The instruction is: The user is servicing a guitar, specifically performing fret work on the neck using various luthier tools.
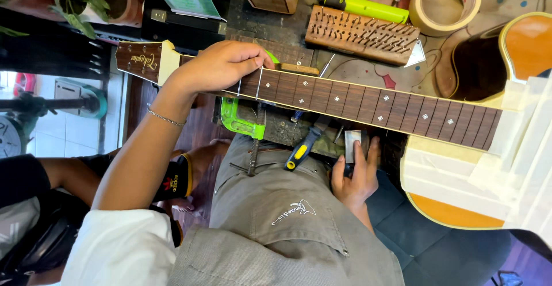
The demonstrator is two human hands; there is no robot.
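Guitar neck, rosewood fretboard with small diamond inlays, lies across the counter; its orange body is cut off at the right edge and partly masked with pale tape. The left hand is curled over the neck just beside the headstock, hiding the first frets. Below the neck, the right hand is closed around a small metal block, possibly a fret-levelling file; its lower end is hidden by the fingers. A green clamp sits under the neck, its screw partly hidden. Above the neck lie a wooden block studded with pins and a tape roll.
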